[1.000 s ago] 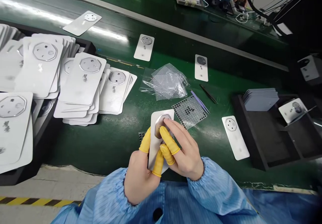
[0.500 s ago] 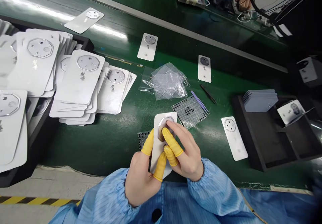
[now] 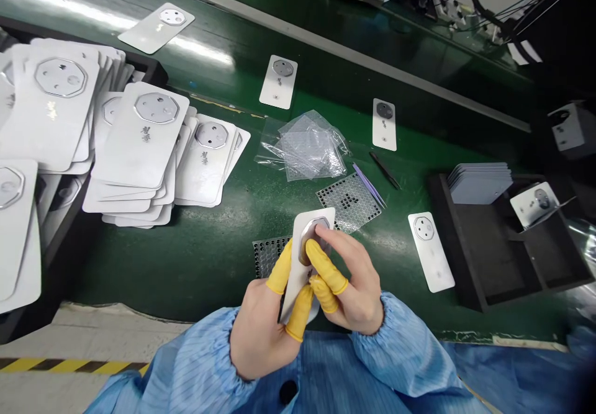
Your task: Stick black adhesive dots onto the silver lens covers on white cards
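Upright and tilted in front of me is a white phone back cover (image 3: pixel 298 262) with a round silver camera plate near its top. My left hand (image 3: pixel 265 327) is closed round its left and lower edges, yellow finger cots on the thumb and a finger. My right hand (image 3: pixel 356 287), closed at the cover's right side, has yellow-capped fingers and a bare fingertip against the camera plate. Partly behind the left hand lies a clear sheet of small black dots (image 3: pixel 265 259). A second dotted sheet (image 3: pixel 349 203) is beyond the cover, with purple tweezers (image 3: pixel 369 185) across its edge.
Stacked back covers (image 3: pixel 139 141) fill the left side and a black tray (image 3: pixel 60 265). Clear plastic film (image 3: pixel 311 147) and dark tweezers (image 3: pixel 385 171) lie ahead. At right, a single cover (image 3: pixel 431 252) is beside a divided black tray (image 3: pixel 503 240). More covers (image 3: pixel 278 82) lie farther back.
Both hands and the held cover appear slightly farther right as the view shifts; the grip looks the same. At the back, another person's hand has moved up out of clear sight.
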The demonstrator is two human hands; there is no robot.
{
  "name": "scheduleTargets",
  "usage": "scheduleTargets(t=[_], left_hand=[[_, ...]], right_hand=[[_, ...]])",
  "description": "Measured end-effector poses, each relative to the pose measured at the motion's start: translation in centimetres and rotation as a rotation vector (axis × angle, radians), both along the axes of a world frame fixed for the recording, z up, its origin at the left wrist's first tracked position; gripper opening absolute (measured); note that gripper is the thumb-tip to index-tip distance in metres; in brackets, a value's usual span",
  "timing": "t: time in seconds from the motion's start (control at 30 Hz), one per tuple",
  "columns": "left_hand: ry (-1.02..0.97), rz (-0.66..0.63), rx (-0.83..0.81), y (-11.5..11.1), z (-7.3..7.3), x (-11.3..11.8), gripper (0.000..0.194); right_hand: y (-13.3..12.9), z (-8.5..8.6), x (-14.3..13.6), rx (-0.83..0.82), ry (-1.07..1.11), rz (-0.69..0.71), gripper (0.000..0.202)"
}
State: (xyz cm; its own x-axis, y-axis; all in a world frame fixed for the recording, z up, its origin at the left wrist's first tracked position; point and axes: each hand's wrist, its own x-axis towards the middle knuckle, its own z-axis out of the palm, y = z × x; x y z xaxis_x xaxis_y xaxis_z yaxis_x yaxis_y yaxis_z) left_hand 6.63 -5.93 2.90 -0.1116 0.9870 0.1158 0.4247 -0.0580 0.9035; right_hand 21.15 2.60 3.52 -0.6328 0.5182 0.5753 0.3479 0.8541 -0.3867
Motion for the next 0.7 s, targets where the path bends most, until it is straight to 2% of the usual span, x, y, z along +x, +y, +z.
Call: scheduleTargets(t=[0.2, 0.43, 0.57, 0.7], left_hand=[[-0.166, 0.021, -0.107, -0.64, -0.28, 0.25, 0.061], [-0.369, -0.053, -0.06, -0.14, -0.11, 0.35, 0.075], [-0.363, -0.053, -0.055, 0.04, 0.08, 0.51, 0.071], [-0.22, -0.012, -0.048, -0.09, -0.02, 0.69, 0.066]], right_hand=[[0.12, 0.28, 0.33, -0.005, 0.047, 0.004, 0.037], [0.08, 0.27, 0.41, -0.046, 0.067, 0.009, 0.041], [0.13, 0.45, 0.38, -0.03, 0.057, 0.017, 0.038], [-0.14, 0.59, -0.07, 0.069, -0.006, -0.033, 0.034]])
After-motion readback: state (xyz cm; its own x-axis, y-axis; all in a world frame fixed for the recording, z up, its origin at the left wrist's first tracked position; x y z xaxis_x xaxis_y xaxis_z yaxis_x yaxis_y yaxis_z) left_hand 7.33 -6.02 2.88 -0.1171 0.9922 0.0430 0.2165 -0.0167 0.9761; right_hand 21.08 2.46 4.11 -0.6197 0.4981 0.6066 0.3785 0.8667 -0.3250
